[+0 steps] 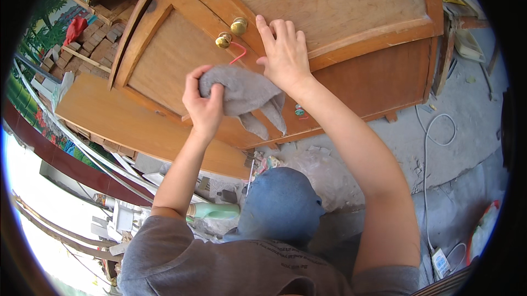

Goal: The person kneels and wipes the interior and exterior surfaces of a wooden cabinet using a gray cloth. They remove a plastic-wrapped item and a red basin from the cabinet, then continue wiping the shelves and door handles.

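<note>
My left hand (204,100) grips a bunched grey cloth (243,86), with two corners hanging down in front of a wooden cabinet. My right hand (285,51) holds nothing; its fingers are slightly spread and lie at the cabinet's upper door (329,3), just right of a round brass knob (239,26). A second brass knob (223,40) is on the neighbouring door (160,57), with a red cord (241,54) hanging from it. A small green knob or lock (299,111) shows on the lower cabinet front, left of my right forearm.
A wooden board (156,127) lies along the cabinet's left side, near stacked bricks (92,40). Below are a pale green plastic bottle (216,210) and a clear plastic bag (325,176). A white cable (426,172) runs over the concrete floor to a power strip (440,263).
</note>
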Demonstrator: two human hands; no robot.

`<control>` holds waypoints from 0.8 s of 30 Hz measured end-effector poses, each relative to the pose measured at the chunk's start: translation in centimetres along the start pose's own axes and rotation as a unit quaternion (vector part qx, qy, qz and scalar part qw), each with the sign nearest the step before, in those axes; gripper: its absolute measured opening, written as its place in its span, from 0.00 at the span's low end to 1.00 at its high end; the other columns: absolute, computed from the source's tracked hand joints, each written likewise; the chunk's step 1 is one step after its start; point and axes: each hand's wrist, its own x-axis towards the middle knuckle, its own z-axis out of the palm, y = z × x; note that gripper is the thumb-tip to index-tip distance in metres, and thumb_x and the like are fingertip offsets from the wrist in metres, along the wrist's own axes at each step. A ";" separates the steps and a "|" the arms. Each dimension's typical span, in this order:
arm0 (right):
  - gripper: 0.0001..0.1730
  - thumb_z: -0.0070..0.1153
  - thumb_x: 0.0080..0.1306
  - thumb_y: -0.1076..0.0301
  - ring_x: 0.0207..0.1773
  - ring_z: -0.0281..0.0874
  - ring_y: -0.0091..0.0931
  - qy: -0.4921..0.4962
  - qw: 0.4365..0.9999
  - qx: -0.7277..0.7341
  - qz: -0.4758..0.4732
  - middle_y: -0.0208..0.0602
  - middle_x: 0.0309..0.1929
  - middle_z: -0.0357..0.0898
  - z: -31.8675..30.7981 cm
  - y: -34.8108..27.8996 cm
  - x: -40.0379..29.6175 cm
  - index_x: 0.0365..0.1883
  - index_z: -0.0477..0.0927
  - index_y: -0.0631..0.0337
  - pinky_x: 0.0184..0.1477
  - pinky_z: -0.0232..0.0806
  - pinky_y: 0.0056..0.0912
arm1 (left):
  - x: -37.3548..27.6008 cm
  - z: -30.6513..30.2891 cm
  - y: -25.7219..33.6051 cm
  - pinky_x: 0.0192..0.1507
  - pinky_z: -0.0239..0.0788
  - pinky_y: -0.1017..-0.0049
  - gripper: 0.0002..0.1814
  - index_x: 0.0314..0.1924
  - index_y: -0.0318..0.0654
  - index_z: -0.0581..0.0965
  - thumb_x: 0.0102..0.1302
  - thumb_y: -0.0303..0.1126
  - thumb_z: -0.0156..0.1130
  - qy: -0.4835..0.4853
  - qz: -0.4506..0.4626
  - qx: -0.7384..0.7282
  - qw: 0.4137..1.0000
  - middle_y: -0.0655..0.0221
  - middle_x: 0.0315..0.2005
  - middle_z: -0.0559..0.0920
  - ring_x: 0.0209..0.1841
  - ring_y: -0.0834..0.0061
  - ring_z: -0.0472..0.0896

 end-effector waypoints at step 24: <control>0.38 0.64 0.51 0.71 0.49 0.68 0.37 0.024 0.987 0.137 -0.084 0.43 0.49 0.65 -1.4 1.7 -1.3 0.60 0.64 0.61 0.45 0.65 0.38 | 15.9 -9.7 -11.2 0.54 0.59 0.64 0.22 0.49 0.36 0.68 0.52 0.19 0.58 0.312 0.165 0.170 0.920 0.57 0.43 0.68 0.48 0.61 0.67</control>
